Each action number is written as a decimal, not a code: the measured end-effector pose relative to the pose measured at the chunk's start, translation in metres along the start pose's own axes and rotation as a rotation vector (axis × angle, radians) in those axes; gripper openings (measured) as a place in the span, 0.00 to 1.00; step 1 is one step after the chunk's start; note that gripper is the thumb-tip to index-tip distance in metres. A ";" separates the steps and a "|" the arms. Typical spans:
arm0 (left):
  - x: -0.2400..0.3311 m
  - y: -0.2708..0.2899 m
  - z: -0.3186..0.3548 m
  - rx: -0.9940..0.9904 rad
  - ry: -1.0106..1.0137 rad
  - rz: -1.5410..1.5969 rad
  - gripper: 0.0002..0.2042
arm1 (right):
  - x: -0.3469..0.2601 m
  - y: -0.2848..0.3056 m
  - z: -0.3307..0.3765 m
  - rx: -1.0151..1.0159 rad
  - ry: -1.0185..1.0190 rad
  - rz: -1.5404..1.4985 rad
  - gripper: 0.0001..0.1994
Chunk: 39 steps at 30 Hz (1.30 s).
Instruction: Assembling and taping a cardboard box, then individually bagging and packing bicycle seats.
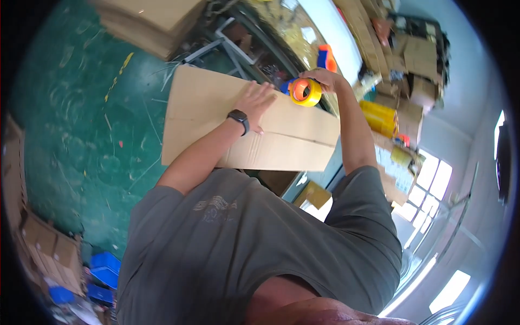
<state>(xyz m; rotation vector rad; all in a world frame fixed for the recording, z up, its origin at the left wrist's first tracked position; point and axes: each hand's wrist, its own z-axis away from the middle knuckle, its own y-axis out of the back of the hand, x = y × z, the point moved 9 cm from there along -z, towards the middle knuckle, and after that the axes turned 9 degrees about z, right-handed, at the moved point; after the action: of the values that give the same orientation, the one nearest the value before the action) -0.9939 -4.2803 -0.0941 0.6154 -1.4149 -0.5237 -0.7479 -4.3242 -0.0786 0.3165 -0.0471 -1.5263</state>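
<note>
A brown cardboard box (211,114) lies in front of me with a long flat face turned up; a seam line runs along that face. My left hand (255,104), with a dark watch on the wrist, rests on the cardboard with its fingers spread. At the box's far right edge, my right hand (324,79) is closed on a tape dispenser, its grip mostly hidden by the hand. The dispenser carries a yellow tape roll (313,99) on an orange hub, and a blue part shows at its left.
Just beyond my right hand is an orange and blue tool (326,57), perhaps a second dispenser. Metal framing (230,49) stands behind the box. Stacked cardboard (146,24) sits far left on the green floor (81,135). Blue bins (105,268) lie at lower left, loaded shelves at right.
</note>
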 end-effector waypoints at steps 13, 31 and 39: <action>0.031 -0.034 -0.036 -0.148 -0.117 -0.113 0.59 | 0.211 -0.271 0.227 0.875 0.203 0.078 0.25; 0.049 -0.053 -0.050 -0.201 -0.109 -0.368 0.62 | 0.391 -0.326 -0.009 0.661 0.262 -0.076 0.19; 0.173 -0.130 0.058 -0.261 0.434 0.751 0.31 | 0.418 -0.228 0.312 1.065 0.704 -0.359 0.26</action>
<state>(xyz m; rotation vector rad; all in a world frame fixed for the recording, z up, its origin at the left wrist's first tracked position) -1.0320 -4.4967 -0.0509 -0.0415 -1.0345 0.0347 -1.0187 -4.7929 0.0975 1.7668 -0.2570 -1.5398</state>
